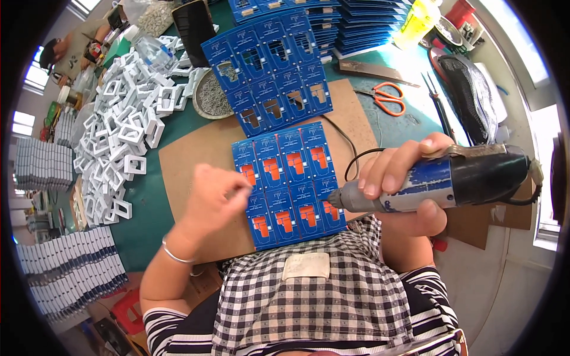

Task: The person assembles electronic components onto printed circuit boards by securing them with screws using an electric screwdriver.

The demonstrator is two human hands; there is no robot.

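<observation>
My right hand is wrapped round a blue, grey and black electric screwdriver, held sideways with its nose pointing left. That nose is over the right edge of a blue circuit board panel, which lies before me with orange showing in its cutouts. Above the panel's left edge is my left hand, thumb and fingers pinched together; whatever they may hold is too small to make out. A second blue panel, with open cutouts, leans just beyond the first. Beside it a round bowl contains small grey metal pieces.
Brown cardboard lies under the near panel. White plastic frames are heaped at left, near stacked pieces. Blue panels are stacked behind. Orange-handled scissors, a wooden strip and a yellow bottle are at far right.
</observation>
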